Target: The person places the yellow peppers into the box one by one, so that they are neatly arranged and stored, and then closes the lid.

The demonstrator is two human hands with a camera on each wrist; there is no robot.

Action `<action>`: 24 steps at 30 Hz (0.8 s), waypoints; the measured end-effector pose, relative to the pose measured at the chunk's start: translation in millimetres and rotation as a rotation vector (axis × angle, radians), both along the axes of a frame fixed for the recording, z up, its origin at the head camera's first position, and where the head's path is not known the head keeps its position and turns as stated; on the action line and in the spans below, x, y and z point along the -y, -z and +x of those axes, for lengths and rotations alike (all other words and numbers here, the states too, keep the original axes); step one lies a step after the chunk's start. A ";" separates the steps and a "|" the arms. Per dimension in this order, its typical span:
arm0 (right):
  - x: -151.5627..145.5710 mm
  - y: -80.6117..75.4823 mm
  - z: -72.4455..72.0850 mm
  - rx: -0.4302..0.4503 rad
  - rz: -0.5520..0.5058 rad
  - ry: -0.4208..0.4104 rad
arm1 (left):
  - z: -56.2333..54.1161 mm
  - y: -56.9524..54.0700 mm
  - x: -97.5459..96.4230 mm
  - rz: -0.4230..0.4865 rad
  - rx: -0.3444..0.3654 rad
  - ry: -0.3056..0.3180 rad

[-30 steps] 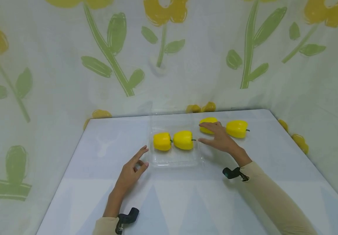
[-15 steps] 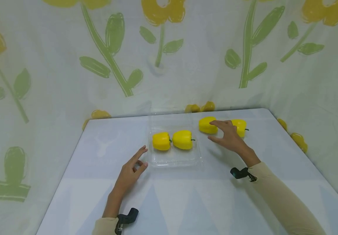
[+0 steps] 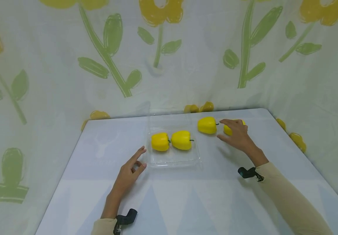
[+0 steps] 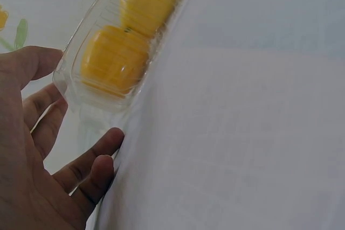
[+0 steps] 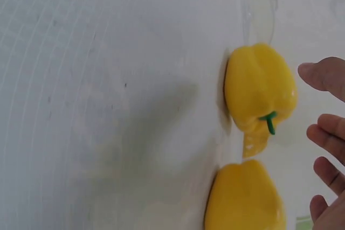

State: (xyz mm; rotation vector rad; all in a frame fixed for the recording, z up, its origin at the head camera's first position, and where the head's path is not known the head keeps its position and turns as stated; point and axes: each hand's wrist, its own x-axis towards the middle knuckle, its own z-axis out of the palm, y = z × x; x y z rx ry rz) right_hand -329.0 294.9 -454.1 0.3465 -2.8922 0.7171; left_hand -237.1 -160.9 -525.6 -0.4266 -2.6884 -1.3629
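Two yellow bell peppers, a left one (image 3: 160, 141) and a right one (image 3: 181, 140), lie in a clear plastic clamshell box (image 3: 174, 160) with its lid raised at the back. My left hand (image 3: 128, 173) is at the box's left side, fingertips right at its wall (image 4: 63, 79) in the left wrist view. To the right of the box lies a third bell pepper (image 3: 207, 125), stem pointing right. My right hand (image 3: 239, 135) hovers with parted fingers and nothing in them, partly hiding a fourth pepper (image 3: 227, 130). Both loose peppers show in the right wrist view, the nearer pepper (image 5: 245, 200) cut off below.
Everything stands on a white table (image 3: 169, 202) with pale blue triangles printed near the front. A flower-patterned curtain (image 3: 198, 65) hangs behind the table's back edge and along its sides.
My right hand has moved right, from beside the box past the third pepper to the fourth, holding nothing. The left hand stays at the box, and the peppers keep their places.
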 end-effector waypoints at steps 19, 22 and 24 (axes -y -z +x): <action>-35.7 1.4 -2.9 -0.021 0.050 0.086 | -1.1 0.0 -0.1 0.007 -0.016 0.006; -40.2 0.1 -4.0 -0.013 0.062 0.094 | -1.0 -0.4 -0.3 0.006 -0.015 0.006; -43.7 -1.2 -4.8 -0.013 0.073 0.105 | -1.0 -0.8 -0.5 0.011 -0.012 0.006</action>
